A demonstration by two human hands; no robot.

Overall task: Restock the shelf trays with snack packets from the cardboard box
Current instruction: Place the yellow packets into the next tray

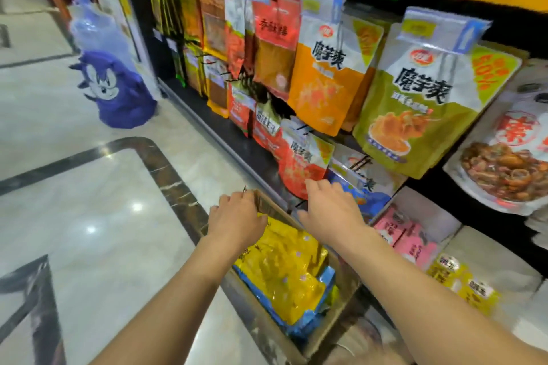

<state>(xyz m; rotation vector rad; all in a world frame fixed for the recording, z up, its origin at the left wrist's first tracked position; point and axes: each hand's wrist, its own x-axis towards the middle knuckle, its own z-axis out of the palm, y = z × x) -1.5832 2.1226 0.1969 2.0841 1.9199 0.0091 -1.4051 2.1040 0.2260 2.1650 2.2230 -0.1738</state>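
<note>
Shop aisle, glossy marble floor (89, 187). One cardboard box (264, 206) sits at the shelf's (231, 133) foot, holding yellow packets (284, 270) (blue ones (326, 275) beneath). The left hand (237, 218) grips its far rim. The right hand (330, 212), fingers loose, hovers over the far-right corner.

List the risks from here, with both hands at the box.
1. The left hand grips only the far flap of the cardboard box; a pull might bend the flap or tip the box, spilling the yellow packets.
2. The right hand is close by the bottom edge of the red hanging packet; rising, it may knock that packet loose.
</note>
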